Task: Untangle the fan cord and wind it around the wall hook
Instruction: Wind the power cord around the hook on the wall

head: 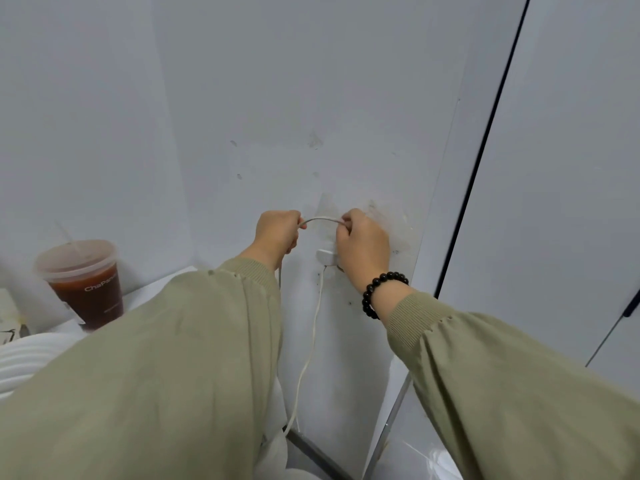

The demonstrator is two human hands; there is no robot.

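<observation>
Left sleeve (156,358): olive green, entering from 7 o'clock and filling the lower left of the view.
Right sleeve (519,375): same olive cloth, entering from 5 o'clock.
Bracelet (370,299): dark round beads on the right wrist, just past the cuff.
Ribbed white thing (24,355): at 8 o'clock, partly hidden by the left sleeve; what it is cannot be told.
Cup (86,289): clear plastic with a lid and straw, dark reddish-brown drink, at 9 o'clock of the hands, well apart from them.
Left hand (277,233): fingers curled, gripping one end of a short arc of cord.
Right hand (363,247): fingers curled, pinching the other end of that arc, at 3 o'clock of the left hand.
Cord (320,219): thin and white, bowed upward between the two hands; another run drops from the hook toward 6 o'clock.
Hook (325,256): small, white, on the wall at 6 o'clock of the arc, touching the right hand's lower edge.
Wall (311,98): pale grey, scuffed and marked around the hook.
</observation>
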